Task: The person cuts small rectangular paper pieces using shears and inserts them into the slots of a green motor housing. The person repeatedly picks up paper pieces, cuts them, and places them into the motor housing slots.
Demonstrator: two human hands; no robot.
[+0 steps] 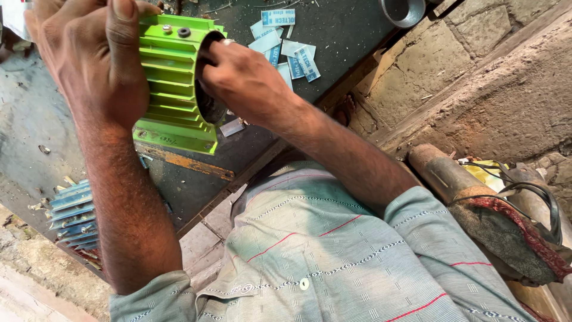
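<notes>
Centrally, a green finned motor housing [173, 83] is held above a dark workbench [345, 36], its open bore turned toward the person. It looks like a rigid metal casting, probably fairly heavy for its bulk, stiff and not fragile; the painted ribs give a ridged, non-slip surface, so the outer fins and the flat foot at its lower edge seem the natural places to take hold. The left hand [89, 65] wraps closed around the finned side, with the thumb laid across the top edge, and bears the housing. The right hand [244, 77] has its fingers curled into the mouth of the bore; whether they pinch anything inside cannot be told. A second finned housing, blue [74, 217], lies on the bench at lower left, partly hidden by the left forearm and well apart from the green one. Beyond the hands, a scatter of white-and-blue paper slips [289, 50] lies on the bench, and a grey metal ring [405, 13] sits at its far edge. To the right, a cloth-wrapped pipe [476, 197] with black cables [536, 200] rests near the stone floor [476, 71]. Nothing stands between the hands and the housing.
</notes>
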